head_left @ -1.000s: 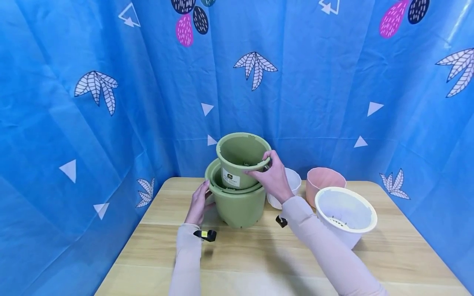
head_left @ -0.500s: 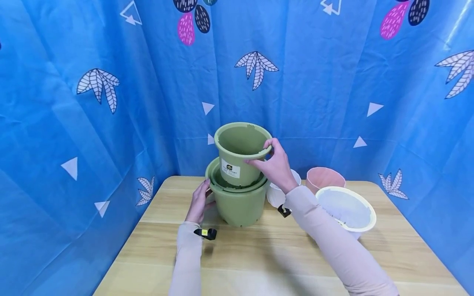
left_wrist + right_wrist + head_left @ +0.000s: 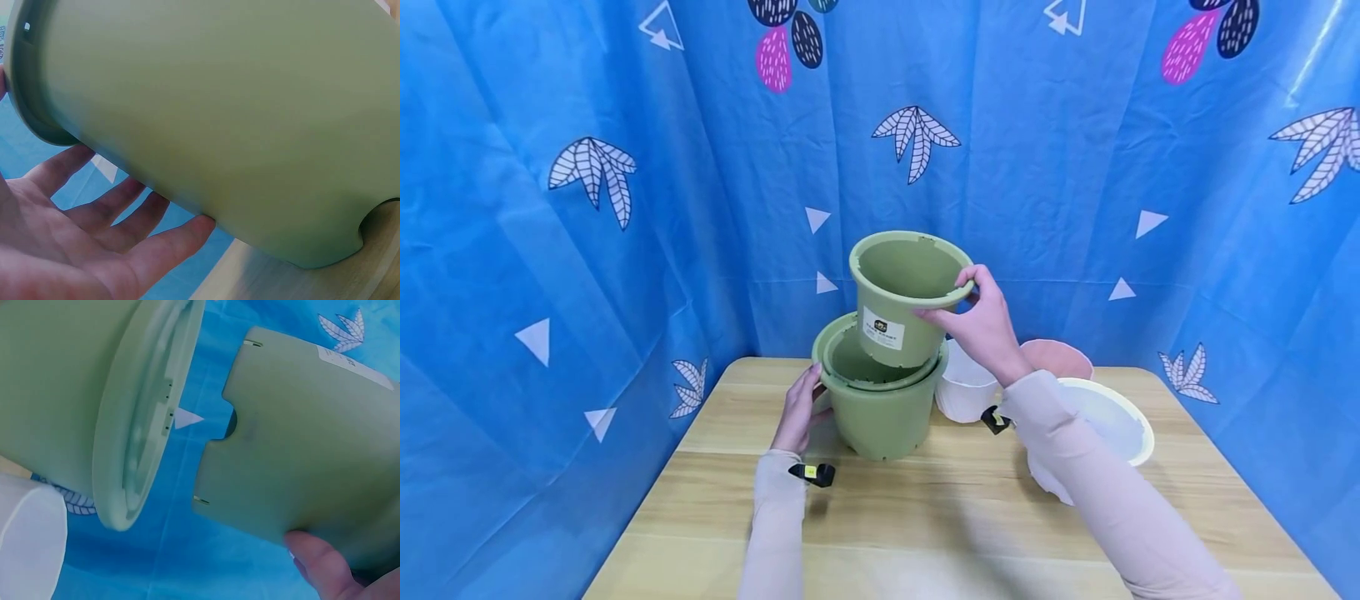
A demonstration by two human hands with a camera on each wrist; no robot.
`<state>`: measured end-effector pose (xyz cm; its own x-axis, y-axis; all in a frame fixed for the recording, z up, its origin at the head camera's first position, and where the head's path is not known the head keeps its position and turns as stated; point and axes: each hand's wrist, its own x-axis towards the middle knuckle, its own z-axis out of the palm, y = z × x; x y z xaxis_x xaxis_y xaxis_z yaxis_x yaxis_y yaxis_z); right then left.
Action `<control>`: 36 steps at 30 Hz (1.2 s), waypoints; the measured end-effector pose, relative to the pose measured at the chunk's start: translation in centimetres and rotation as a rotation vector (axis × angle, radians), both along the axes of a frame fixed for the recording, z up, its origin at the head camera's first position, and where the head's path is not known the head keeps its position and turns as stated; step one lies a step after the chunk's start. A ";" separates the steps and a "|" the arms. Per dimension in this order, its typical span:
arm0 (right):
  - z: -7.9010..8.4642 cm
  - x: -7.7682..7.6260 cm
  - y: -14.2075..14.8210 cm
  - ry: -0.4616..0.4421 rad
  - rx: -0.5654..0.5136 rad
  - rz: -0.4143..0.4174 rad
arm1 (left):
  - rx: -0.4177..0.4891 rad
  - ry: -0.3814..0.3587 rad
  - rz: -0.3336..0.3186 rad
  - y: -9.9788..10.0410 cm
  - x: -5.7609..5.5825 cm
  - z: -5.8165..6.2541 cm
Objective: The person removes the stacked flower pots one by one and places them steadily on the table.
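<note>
Pinched at its rim by my right hand (image 3: 985, 321), a small green flower pot (image 3: 891, 333) with a white label is tilted over two nested green pots. In the right wrist view, the small pot (image 3: 281, 444) hangs apart from the stack's rim, its notched base towards it. My left hand (image 3: 795, 412) holds the large outer green flower pot (image 3: 883, 421) at its left side, thumb at the rim. The left wrist view shows that hand's fingertips against the large pot's wall (image 3: 219, 112). Inside it sits a middle green pot (image 3: 850, 354), mostly hidden.
A white pot (image 3: 964, 392) stands just right of the stack. Behind my right arm are a pink pot (image 3: 1058, 358) and a larger cream-rimmed white pot (image 3: 1108, 417). All stand on a wooden table (image 3: 880, 517), with a blue patterned curtain (image 3: 1037, 208) around it.
My right hand has lifted the small green pot up out of the stack and shifted it right. The left hand has stayed on the large pot.
</note>
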<state>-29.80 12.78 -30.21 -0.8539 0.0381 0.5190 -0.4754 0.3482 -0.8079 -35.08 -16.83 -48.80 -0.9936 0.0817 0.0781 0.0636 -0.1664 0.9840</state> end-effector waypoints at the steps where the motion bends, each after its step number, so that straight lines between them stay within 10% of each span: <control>1: 0.1 0.1 0.2 0.001 0.000 -0.003 | 0.000 0.000 -0.001 0.0 0.0 0.0; 36: -4.5 7.1 7.2 -0.135 -0.017 -0.165 | -0.022 -0.009 0.015 0.1 0.2 -0.1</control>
